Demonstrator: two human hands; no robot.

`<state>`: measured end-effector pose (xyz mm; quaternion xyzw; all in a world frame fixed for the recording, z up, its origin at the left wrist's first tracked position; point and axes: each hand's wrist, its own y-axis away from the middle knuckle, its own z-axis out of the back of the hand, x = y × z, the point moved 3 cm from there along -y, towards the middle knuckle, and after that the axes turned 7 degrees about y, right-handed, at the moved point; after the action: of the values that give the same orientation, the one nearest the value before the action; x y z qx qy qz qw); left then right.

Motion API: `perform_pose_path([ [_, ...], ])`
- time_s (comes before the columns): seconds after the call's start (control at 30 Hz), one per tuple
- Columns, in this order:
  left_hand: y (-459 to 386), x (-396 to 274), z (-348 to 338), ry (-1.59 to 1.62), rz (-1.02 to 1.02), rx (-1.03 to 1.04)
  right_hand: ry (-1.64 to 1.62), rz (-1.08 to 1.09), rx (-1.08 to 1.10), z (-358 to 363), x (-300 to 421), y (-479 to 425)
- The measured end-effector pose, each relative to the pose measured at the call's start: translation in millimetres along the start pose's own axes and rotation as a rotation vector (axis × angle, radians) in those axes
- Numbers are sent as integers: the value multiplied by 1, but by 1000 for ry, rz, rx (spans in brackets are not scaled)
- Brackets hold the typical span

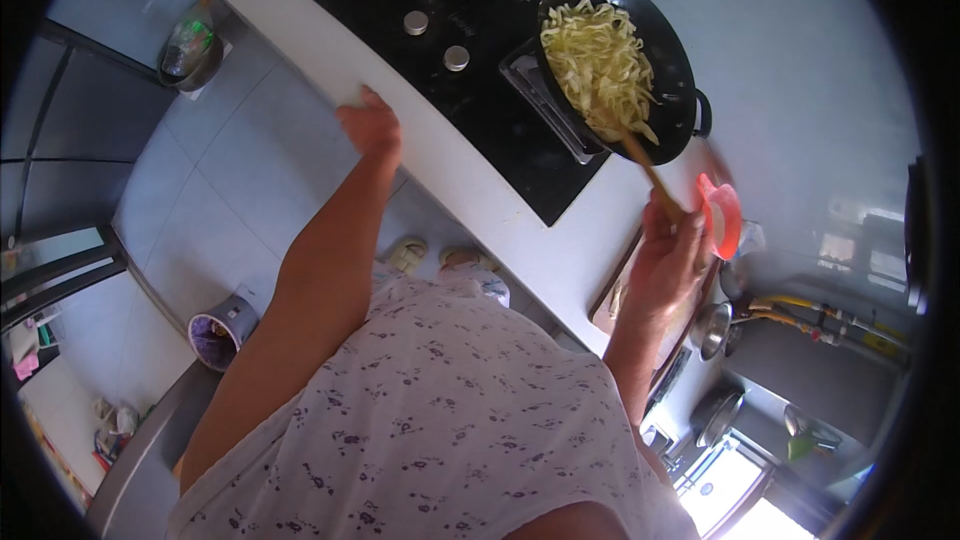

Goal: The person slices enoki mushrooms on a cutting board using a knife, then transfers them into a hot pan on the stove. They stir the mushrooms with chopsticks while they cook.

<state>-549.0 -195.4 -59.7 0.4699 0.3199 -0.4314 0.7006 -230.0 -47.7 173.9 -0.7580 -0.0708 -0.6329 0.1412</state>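
Observation:
My right hand [671, 251] grips the handle of a wooden utensil [651, 165], whose far end is down among pale green shredded vegetables, perhaps cabbage [596, 67]. These lie in a black wok [671, 82] over the right burner of a black glass gas hob [480, 120]. Just beyond my right hand is a red plastic container [727, 221] with something pale inside. My left hand [371, 124] rests at the front edge of the white countertop [442, 157], left of the wok, holding nothing visible, its fingers apart.
A chopping board [611, 296] lies on the counter to the right, partly behind my right forearm. Metal bowls [712, 330] stand farther along. On the floor at left is a bin [223, 334]; a bowl with a plastic bag [191, 56] sits at upper left.

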Motion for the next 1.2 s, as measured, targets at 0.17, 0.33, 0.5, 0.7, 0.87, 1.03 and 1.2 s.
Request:
perform_pose_path([
  [0.17,-1,-1,-5,-62,54,-17,398,103,44,-5,17,-61],
  [0.33,-6,3,-5,-22,-7,1,673,112,450,-42,-1,-72],
  [0.5,-2,-1,-6,-15,2,-19,750,171,487,-40,-42,-122],
  [0.7,-9,7,-4,-9,-15,-47,766,192,351,-12,-1,-159],
  [0.87,-2,0,-6,-13,23,-46,738,184,516,-52,-14,-143],
  [1.03,-3,1,-5,25,8,-62,902,147,475,-21,-25,-198],
  [1.2,-4,4,-4,-42,36,-59,833,-33,533,-25,-6,-170],
])
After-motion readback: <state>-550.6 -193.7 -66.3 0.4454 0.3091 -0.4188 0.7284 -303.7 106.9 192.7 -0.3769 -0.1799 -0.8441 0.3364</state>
